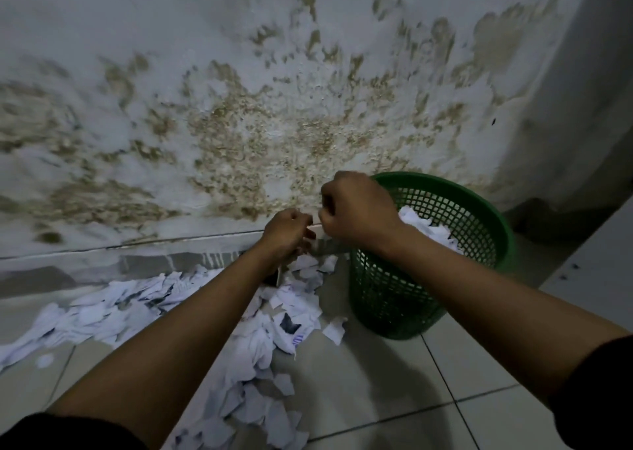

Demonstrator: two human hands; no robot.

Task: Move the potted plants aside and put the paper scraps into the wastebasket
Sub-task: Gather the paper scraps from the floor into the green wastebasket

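paper scraps [191, 298] lie along the floor by the wall, some already in the green wastebasket [394, 298]. light, floppy, easy to tear — scoop a bunch together. left hand [286, 232] and right hand [356, 206] both curl tight, maybe pinching 1 scrap — i cannot tell.

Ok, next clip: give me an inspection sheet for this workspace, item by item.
Surface: pale tiled floor, dark grout lines.
Job's things: green mesh wastebasket upright by the wall, paper inside; paper scraps strewn across the floor to its left; potted plants not seen.
Clutter: nothing seen beyond the scraps.
Hands: left hand and right hand raised beside the basket rim, fingers curled, apparently pinching a small pale piece between them.
Cables: nothing seen.
Surroundings: white wall with brownish stains and flaking.
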